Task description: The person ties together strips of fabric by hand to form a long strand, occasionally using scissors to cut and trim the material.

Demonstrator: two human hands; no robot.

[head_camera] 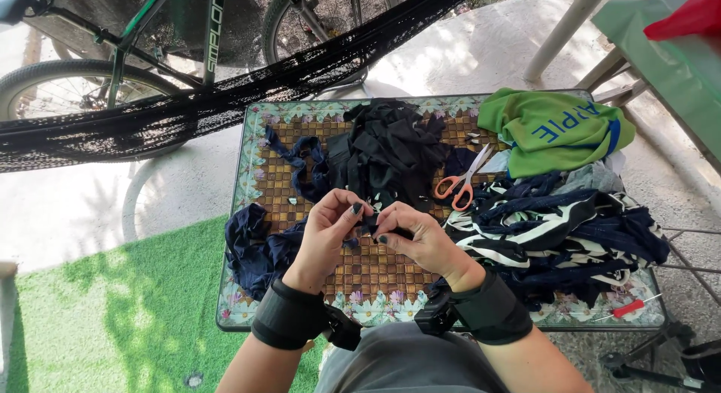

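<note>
the strip of fabric (369,223) pinched between the left hand (330,228) and right hand (417,238) is black, and the nails on both hands are painted dark. both wrists wear black bands (289,315). the table (264,184) has a brown woven-check top with a pale floral border. on it lie a heap of black strips (390,149), navy blue scraps (255,246), a pile of navy cloth with white stripes (559,231), a bright green garment (552,130) with blue lettering, and scissors (464,179) with orange handles. a small tool (627,309) has a red handle. the mat (113,318) below is vivid green, the net (188,107) black.
</note>
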